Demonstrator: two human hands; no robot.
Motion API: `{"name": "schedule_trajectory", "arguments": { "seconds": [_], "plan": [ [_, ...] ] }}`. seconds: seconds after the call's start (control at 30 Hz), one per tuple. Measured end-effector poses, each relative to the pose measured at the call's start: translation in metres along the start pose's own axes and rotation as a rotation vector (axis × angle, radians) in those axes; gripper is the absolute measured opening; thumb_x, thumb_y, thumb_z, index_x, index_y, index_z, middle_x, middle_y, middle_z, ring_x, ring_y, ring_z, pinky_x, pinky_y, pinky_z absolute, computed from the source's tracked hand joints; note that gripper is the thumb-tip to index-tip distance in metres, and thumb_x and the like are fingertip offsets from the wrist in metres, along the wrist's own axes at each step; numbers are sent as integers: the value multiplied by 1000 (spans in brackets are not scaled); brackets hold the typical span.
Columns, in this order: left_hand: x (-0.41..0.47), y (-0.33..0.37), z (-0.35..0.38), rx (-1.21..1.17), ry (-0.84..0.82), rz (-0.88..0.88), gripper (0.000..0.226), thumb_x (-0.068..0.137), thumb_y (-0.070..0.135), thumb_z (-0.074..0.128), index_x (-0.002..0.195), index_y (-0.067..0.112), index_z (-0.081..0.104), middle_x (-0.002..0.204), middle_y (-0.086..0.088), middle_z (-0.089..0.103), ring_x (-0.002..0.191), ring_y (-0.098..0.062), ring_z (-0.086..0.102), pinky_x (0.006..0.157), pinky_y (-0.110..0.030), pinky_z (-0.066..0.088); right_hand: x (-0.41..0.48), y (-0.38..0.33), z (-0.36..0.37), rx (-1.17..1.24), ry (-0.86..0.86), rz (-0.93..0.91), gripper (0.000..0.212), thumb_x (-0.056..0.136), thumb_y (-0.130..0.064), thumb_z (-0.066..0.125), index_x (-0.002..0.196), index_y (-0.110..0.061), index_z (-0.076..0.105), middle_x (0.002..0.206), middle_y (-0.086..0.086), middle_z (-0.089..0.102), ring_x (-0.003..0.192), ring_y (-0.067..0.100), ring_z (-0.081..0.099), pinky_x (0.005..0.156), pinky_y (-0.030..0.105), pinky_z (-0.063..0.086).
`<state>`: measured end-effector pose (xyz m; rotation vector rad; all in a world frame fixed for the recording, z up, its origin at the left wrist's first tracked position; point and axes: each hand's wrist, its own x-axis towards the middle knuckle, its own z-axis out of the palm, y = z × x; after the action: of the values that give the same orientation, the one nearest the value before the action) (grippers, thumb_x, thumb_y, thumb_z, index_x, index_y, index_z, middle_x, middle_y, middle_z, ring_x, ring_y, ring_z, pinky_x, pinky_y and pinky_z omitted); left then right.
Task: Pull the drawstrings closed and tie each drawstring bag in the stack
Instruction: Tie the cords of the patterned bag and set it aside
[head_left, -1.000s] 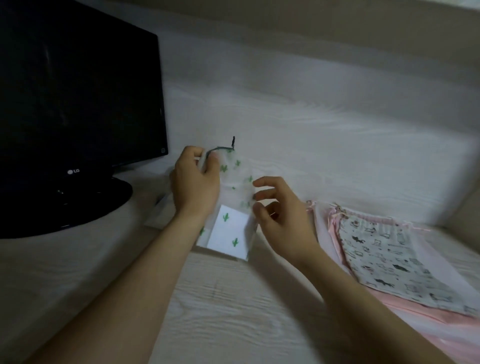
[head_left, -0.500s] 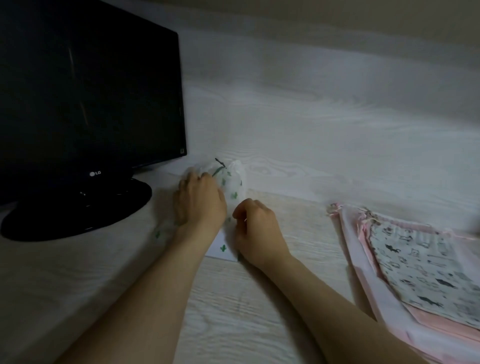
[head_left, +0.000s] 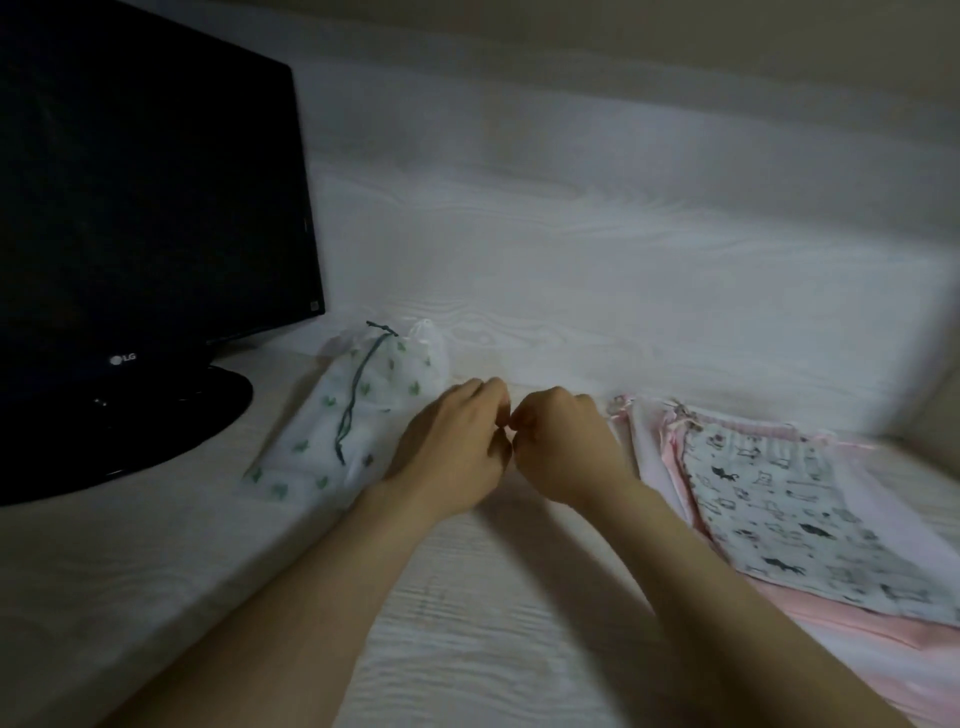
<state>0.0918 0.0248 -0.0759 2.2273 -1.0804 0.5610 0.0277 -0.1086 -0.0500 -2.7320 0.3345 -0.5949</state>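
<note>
The left hand (head_left: 452, 447) and the right hand (head_left: 566, 447) curl inward with fingertips meeting; whether either pinches anything cannot be determined. The left hand covers the near right corner of the cactus-print bag (head_left: 353, 415), whose print is blurred. The monitor (head_left: 145, 208) is cut by the frame's left and top edges, and the pink bags (head_left: 857, 629), largely covered by the cat-print bag (head_left: 779, 499), by its right edge.
</note>
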Motion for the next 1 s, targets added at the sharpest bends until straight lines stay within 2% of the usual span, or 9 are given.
{"name": "schedule_trajectory", "arguments": {
  "seconds": [0.2, 0.3, 0.4, 0.47, 0.63, 0.73, 0.87, 0.93, 1.0],
  "plan": [
    [4, 17, 24, -157, -205, 22, 5, 97, 33, 64, 95, 29, 67, 99, 11, 62, 89, -10, 63, 84, -38, 57, -20, 59, -40, -188, -13, 133, 37, 80, 1, 56, 105, -16, 75, 104, 11, 72, 96, 32, 69, 83, 42, 59],
    [4, 29, 37, -237, -343, 36, 27, 101, 43, 63, 120, 27, 72, 122, 10, 67, 107, -6, 67, 97, -31, 55, -31, 83, -47, -273, 39, 198, 26, 85, -2, 59, 105, -13, 73, 108, 13, 71, 100, 35, 68, 83, 42, 58],
    [4, 39, 48, -208, -392, 63, 38, 101, 48, 62, 131, 25, 69, 132, 6, 68, 122, -9, 62, 107, -32, 50, -40, 102, -44, -280, 69, 290, 39, 81, -4, 60, 120, -7, 62, 119, 18, 64, 110, 40, 62, 87, 41, 53],
    [5, 40, 52, -164, -396, 75, 37, 101, 48, 62, 130, 27, 69, 130, 5, 68, 122, -12, 61, 108, -38, 49, -42, 109, -40, -267, 31, 350, 42, 81, -5, 59, 123, -5, 57, 120, 22, 62, 112, 42, 59, 89, 43, 51],
    [1, 40, 53, -110, -400, 77, 36, 102, 50, 57, 131, 31, 66, 129, 7, 64, 122, -15, 59, 108, -42, 48, -36, 117, -39, -286, 69, 371, 28, 85, 2, 51, 110, -8, 60, 112, 19, 67, 107, 42, 63, 75, 36, 42],
    [-1, 43, 52, -79, -394, 74, 41, 97, 57, 49, 128, 34, 63, 127, 9, 64, 119, -15, 60, 104, -45, 49, -37, 116, -41, -309, 82, 384, 27, 87, 5, 47, 107, -7, 61, 110, 20, 67, 105, 41, 63, 74, 36, 38],
    [-1, 45, 53, -69, -391, 69, 32, 103, 48, 53, 129, 32, 63, 128, 8, 65, 120, -16, 58, 104, -44, 49, -41, 108, -49, -299, 146, 434, 9, 96, -4, 49, 98, -10, 55, 110, 18, 64, 109, 41, 61, 75, 36, 37],
    [-1, 46, 52, -63, -389, 75, 33, 104, 47, 52, 130, 31, 64, 127, 7, 65, 119, -17, 59, 103, -44, 49, -41, 104, -53, -313, 213, 463, 10, 100, -10, 53, 91, -13, 52, 102, 15, 60, 100, 39, 61, 73, 36, 37],
    [-2, 46, 52, -60, -391, 78, 34, 103, 49, 51, 129, 31, 65, 124, 6, 66, 115, -18, 60, 101, -43, 50, -39, 102, -52, -361, 306, 444, 6, 98, -13, 57, 94, -9, 59, 108, 16, 60, 96, 38, 60, 71, 36, 37]
  ]
}}
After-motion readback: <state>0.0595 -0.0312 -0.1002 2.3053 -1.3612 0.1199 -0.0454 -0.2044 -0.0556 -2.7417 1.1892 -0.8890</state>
